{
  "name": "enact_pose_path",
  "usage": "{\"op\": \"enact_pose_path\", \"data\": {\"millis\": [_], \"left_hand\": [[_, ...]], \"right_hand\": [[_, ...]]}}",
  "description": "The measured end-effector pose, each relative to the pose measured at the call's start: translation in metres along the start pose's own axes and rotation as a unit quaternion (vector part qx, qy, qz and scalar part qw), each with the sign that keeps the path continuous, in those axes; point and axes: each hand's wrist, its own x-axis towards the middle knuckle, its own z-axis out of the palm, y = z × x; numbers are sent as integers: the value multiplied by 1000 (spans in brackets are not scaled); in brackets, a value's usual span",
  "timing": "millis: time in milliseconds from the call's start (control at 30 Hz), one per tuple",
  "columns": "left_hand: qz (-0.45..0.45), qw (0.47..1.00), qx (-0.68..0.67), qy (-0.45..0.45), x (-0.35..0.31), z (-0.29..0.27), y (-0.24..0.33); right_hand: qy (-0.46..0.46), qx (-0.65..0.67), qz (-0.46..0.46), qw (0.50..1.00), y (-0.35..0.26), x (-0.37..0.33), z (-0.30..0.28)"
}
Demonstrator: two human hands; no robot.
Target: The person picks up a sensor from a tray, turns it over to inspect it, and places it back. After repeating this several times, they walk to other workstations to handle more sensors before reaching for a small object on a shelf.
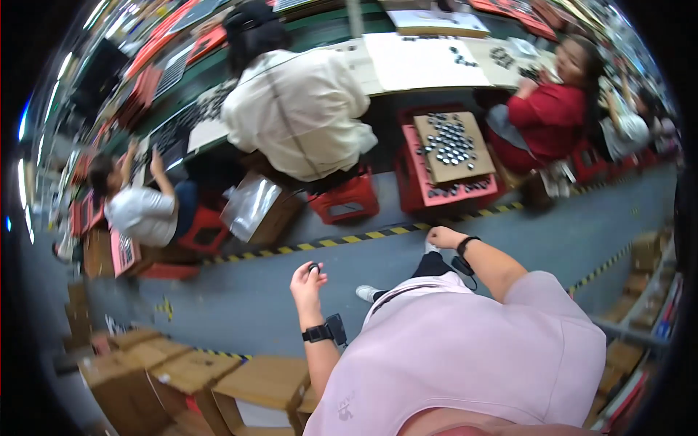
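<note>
My left hand [305, 285] is raised over the floor, its fingers closed on a small black round piece [314, 268]. A black strap with a small box [334, 329] sits on that wrist. My right hand [443, 237] hangs in front of my body, above the striped floor line, with its fingers curled; whatever may be in them is hidden. Ahead of it, a cardboard sheet [440, 168] carries many shiny dark round pieces [452, 143]. The sheet rests over a pink tray [489, 184] with more dark pieces, on a red stool [410, 190].
A person in a cream shirt [294, 109] sits at the long workbench [374, 62]; a person in red [549, 109] sits right, another in white [145, 211] left. A plastic-covered carton [251, 206] stands near a red stool [345, 198]. Open cardboard boxes [262, 381] line the lower left.
</note>
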Motion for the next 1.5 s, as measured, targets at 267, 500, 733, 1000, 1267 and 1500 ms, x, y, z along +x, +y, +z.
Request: {"op": "enact_pose_path", "data": {"millis": [267, 500, 733, 1000, 1267, 1500], "left_hand": [[-68, 994, 15, -87, 27, 24, 3], [-70, 988, 49, -132, 54, 116, 4], [-85, 956, 189, -208, 75, 210, 13], [-69, 934, 205, -285, 71, 281, 29], [-48, 958, 161, -234, 45, 157, 12], [-52, 995, 57, -59, -11, -6, -7]], "right_hand": [[67, 59, 88, 992, 33, -61, 13], [-22, 183, 315, 931, 123, -134, -7], [46, 340, 303, 889, 157, -138, -22], [1, 187, 73, 980, 181, -115, -51], [5, 213, 232, 949, 95, -79, -67], [-54, 119, 205, 970, 41, -47, -17]]}}
